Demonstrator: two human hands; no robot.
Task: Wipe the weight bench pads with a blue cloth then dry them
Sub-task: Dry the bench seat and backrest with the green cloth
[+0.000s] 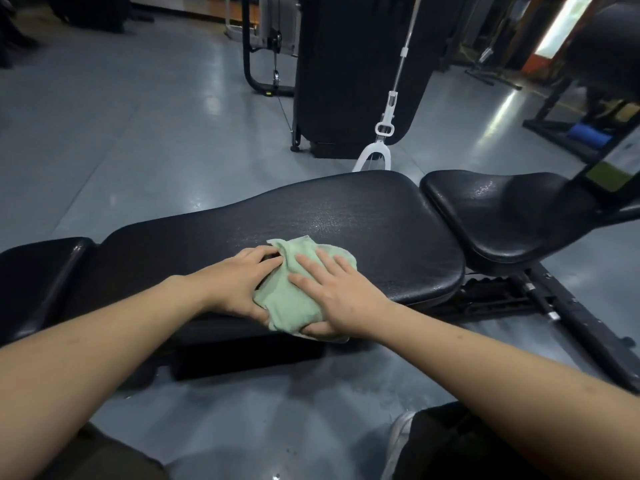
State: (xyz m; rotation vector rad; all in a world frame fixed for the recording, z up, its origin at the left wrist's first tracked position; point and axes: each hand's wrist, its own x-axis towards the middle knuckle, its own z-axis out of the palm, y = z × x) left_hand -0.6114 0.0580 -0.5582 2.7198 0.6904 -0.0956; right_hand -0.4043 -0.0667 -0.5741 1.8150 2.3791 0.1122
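We press our left hand [239,282] and right hand [341,299] onto a crumpled pale green cloth [294,289] at the near edge of the long back pad [311,216], right fingers [308,263] spread flat, left fingers curled into the folds. The seat pad [502,209] lies right, a white cable handle [375,152] behind, open grey floor [121,133] beyond.

A shiny grey floor [121,140] runs across the room. At the far centre stands a tall black upholstered machine [360,74], and a white cable handle [375,157] hangs just in front of it on a thin metal rod [403,53]. Left of the machine, a black curved tube frame [247,53] rests on the floor. At the far right sits a black rack [568,109] holding a blue roll [590,134]
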